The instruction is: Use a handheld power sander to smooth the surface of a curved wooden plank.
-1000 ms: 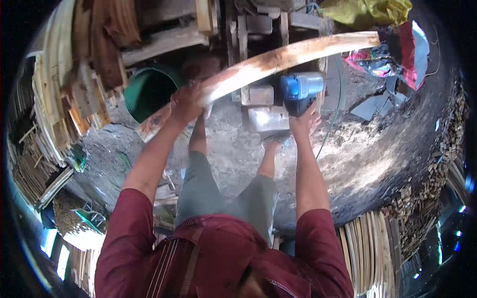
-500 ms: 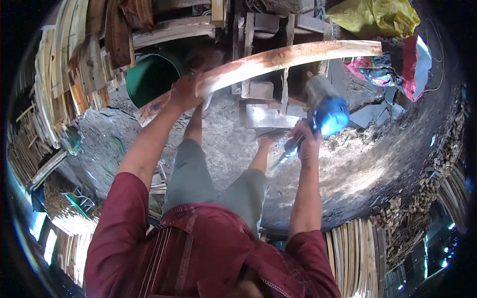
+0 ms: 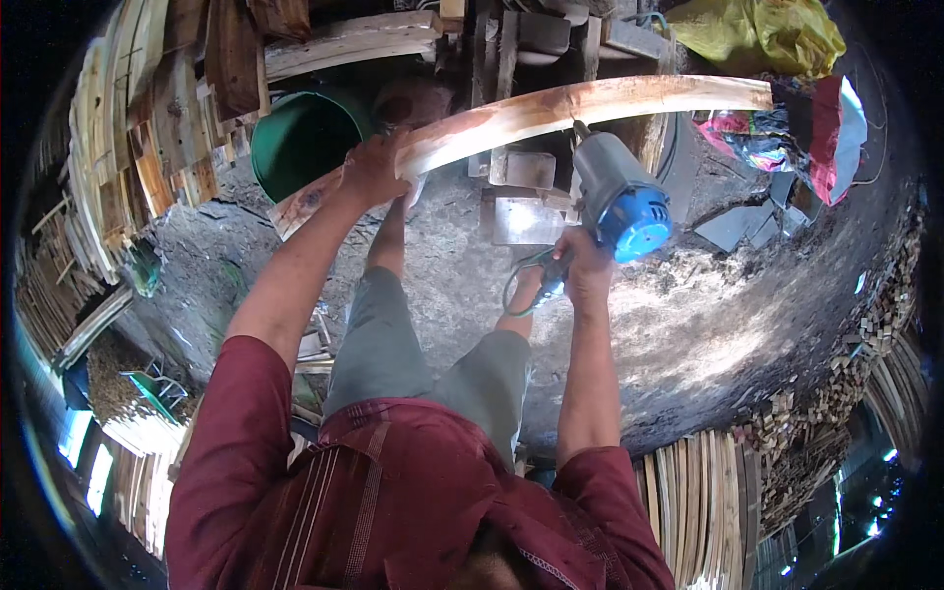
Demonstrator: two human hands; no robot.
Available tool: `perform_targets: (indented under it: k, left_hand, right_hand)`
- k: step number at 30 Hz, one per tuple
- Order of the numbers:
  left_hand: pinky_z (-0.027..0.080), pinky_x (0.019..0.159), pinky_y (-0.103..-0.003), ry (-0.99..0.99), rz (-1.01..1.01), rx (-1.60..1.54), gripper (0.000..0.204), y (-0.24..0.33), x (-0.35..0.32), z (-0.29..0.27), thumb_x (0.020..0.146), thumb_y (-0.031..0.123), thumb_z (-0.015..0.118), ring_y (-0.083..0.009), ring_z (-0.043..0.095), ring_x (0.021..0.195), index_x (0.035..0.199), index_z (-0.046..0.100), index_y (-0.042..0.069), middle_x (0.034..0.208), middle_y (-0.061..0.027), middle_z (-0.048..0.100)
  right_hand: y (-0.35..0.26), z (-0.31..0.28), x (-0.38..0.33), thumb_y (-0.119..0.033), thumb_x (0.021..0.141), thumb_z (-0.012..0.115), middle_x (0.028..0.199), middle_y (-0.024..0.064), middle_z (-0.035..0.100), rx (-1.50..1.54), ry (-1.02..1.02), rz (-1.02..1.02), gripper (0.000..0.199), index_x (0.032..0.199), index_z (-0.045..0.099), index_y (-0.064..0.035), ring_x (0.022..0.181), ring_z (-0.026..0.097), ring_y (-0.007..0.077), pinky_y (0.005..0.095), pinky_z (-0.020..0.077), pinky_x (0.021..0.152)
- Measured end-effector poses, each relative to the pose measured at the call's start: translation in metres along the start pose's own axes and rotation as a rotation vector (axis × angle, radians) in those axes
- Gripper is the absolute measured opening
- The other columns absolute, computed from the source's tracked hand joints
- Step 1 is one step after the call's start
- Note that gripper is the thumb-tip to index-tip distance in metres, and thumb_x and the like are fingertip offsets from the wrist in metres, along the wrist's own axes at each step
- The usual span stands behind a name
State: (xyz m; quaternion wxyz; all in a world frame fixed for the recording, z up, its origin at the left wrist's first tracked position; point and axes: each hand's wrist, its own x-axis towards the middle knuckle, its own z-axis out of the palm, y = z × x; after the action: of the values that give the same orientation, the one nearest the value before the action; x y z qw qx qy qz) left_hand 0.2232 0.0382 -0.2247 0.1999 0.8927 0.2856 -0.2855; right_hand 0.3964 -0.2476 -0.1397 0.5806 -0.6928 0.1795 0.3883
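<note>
A long pale wooden board [image 3: 492, 128], with reddish-brown streaks, lies across the view, its left end lower than its right. My left hand [image 3: 376, 175] grips it near that left end, fingers wrapped over the edge. A corded electric drill [image 3: 619, 187] with a grey body and blue motor end is held by its handle in my right hand [image 3: 587, 265]. The bit points away from me and meets the near edge of the board, right of its middle; whether it has entered the wood I cannot tell.
A green bucket [image 3: 305, 147] stands just beyond the board's left end. Stacked planks [image 3: 162, 108] fill the far left. Yellow sacking [image 3: 762, 34] and a colourful bag [image 3: 831, 143] lie at the far right, near broken grey sheets [image 3: 737, 224]. Small offcuts [image 3: 846, 369] pile along the right.
My right hand has swung the drill leftward, bringing its bit up to the board's edge. The cord now loops by the handle. The board has shifted only slightly; my left hand keeps its grip.
</note>
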Motion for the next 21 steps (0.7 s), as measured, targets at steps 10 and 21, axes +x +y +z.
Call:
perform_targets:
  k: [10, 21]
  left_hand:
    - [0.046, 0.093, -0.049, 0.046, 0.023, -0.047, 0.091, -0.002, -0.003, 0.001, 0.063, 0.029, 0.074, -0.0391, 0.057, 0.108, 0.143, 0.031, 0.022, 0.118, -0.0215, 0.056]
    - [0.049, 0.091, -0.045, -0.123, 0.064, -0.187, 0.099, -0.007, 0.002, 0.004, 0.059, 0.031, 0.073, -0.0397, 0.06, 0.105, 0.145, 0.026, 0.023, 0.116, -0.024, 0.058]
  right_hand:
    - [-0.008, 0.002, 0.012, -0.004, 0.076, 0.058, 0.057, 0.01, 0.051, 0.092, -0.027, 0.001, 0.008, 0.07, 0.054, -0.0013, 0.048, 0.051, 0.0198, 0.0294, 0.0399, 0.047]
    - [0.009, -0.002, 0.027, -0.009, 0.073, 0.059, 0.056, 0.0087, 0.051, 0.141, -0.116, -0.017, 0.013, 0.064, 0.054, -0.0015, 0.05, 0.05, 0.0189, 0.0283, 0.0404, 0.05]
